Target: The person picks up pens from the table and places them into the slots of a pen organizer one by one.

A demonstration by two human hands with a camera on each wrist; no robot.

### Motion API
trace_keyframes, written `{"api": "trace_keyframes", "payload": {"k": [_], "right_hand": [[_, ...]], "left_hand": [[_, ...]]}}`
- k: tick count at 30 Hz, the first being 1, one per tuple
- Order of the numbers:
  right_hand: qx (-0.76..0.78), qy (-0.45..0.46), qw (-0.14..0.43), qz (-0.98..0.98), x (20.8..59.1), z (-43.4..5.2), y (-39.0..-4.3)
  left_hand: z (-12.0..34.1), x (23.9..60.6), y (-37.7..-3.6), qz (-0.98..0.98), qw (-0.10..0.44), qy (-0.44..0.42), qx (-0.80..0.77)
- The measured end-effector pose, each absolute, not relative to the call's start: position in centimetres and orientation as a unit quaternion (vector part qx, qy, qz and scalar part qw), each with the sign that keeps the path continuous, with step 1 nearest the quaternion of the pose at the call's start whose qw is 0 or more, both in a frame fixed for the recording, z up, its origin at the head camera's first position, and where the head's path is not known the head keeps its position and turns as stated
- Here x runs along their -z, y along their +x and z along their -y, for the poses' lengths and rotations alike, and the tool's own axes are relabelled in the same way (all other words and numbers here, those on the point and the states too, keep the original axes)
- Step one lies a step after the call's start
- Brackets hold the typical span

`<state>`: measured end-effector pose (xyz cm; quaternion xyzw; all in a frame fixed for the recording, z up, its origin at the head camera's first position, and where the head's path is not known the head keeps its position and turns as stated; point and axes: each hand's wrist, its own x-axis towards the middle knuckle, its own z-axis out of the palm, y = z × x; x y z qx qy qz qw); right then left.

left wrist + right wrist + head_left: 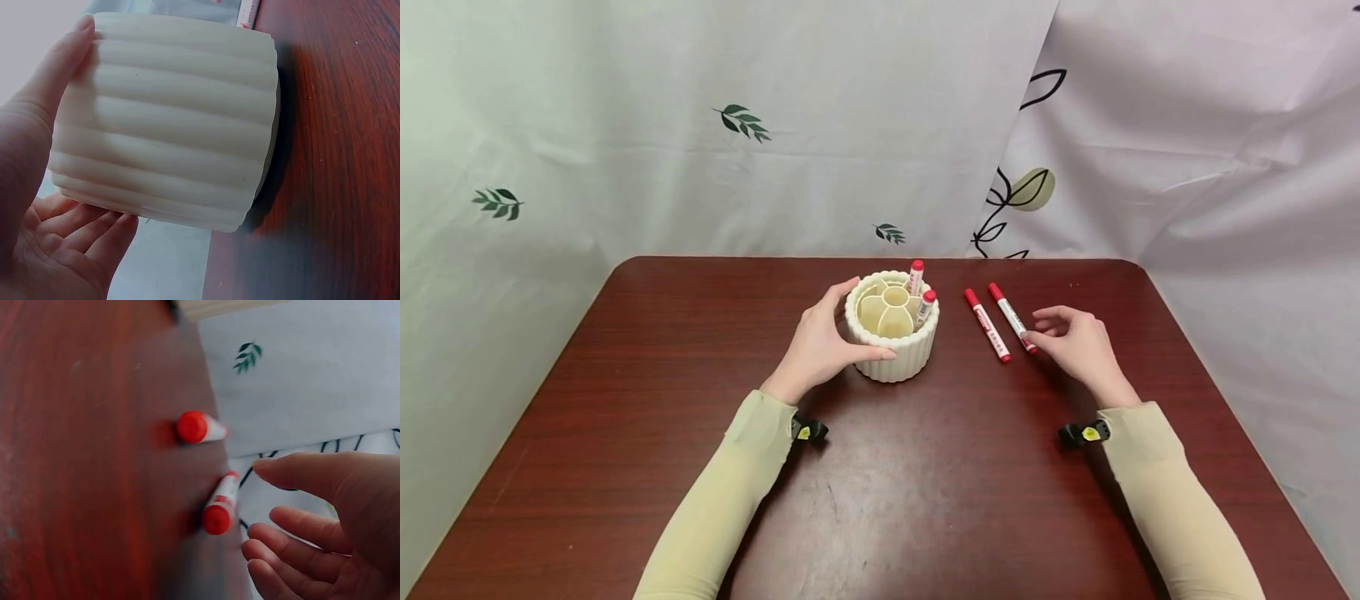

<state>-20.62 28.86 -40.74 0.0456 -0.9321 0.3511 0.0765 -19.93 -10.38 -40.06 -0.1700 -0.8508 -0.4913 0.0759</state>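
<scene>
The holder (892,327), a cream ribbed round cup split into compartments, stands near the middle of the desk (700,375). The left hand (820,342) wraps its left side, thumb up by the rim and fingers curled along the ribbed wall; the left wrist view shows the thumb and fingers lying against the ribs. 2 red-capped markers stand in the holder's right-hand compartments, the taller (915,277) behind the shorter (926,307).

Just right of the holder, 2 more markers lie flat and nearly parallel on the desk: the inner marker (987,325) and the outer marker (1012,317). The right hand (1075,342) is right of them, released, fingers loosely bent, with its fingertips at the near end of the outer marker; whether they touch it I cannot tell.

The markers look light, stiff and smooth, and being round they would likely roll if nudged. A pinch across the middle of the barrel between thumb and forefinger should hold one well. The holder looks rigid and light enough to slide, so the steadying grip on its wall makes sense.
</scene>
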Motion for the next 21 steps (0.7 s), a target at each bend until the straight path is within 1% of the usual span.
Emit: {"api": "trace_keyframes", "payload": {"k": [5, 10, 16, 21], "right_hand": [[-0.327, 0.045, 0.06, 0.942, 41.5, -28.4, -20.9], [-0.298, 0.041, 0.061, 0.952, 42.0, -28.0, -21.3], [-0.287, 0.023, 0.07, 0.955, 42.2, -28.1, -21.7], [-0.305, 0.01, 0.092, 0.948, 41.6, -28.1, -21.7]], "left_hand": [[10.4, 40.1, -20.0, 0.85, 0.077, -0.171, 0.492], [10.4, 40.0, -20.0, 0.85, 0.081, -0.172, 0.491], [10.4, 40.1, -20.0, 0.85, 0.078, -0.172, 0.491], [10.3, 40.0, -19.9, 0.853, 0.075, -0.168, 0.489]]}}
